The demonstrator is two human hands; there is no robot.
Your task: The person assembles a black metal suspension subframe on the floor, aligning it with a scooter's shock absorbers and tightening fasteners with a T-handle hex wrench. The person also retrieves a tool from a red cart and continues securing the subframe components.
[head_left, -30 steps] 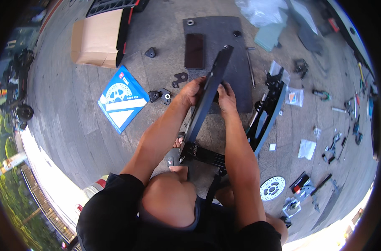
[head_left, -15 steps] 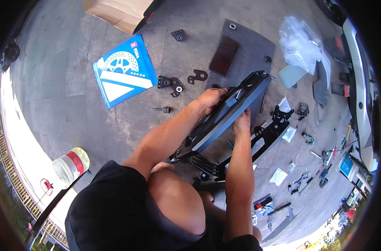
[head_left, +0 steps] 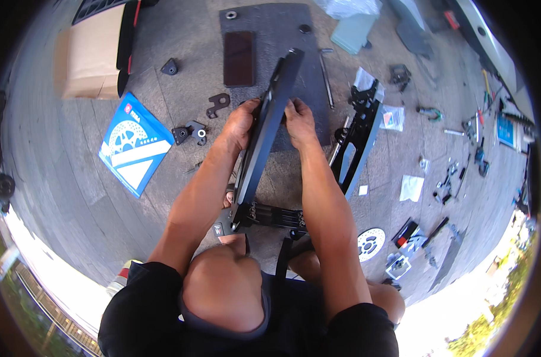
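Two bare hands, left point(head_left: 242, 124) and right point(head_left: 300, 124), hold a long black bar point(head_left: 266, 134) between them, fingertips mostly hidden; it's tilted up on edge before the knee, upper end over a dark mat point(head_left: 297, 30). At its near end sits a black crosspiece point(head_left: 270, 215); a second black arm point(head_left: 364, 143) lies to the right. I'd judge the step as steadying and working along the bar; any next move calls for one hand supporting it. Farther out: dark brackets point(head_left: 190, 133), a blue packet point(head_left: 138, 143), a perforated disc point(head_left: 364, 240).
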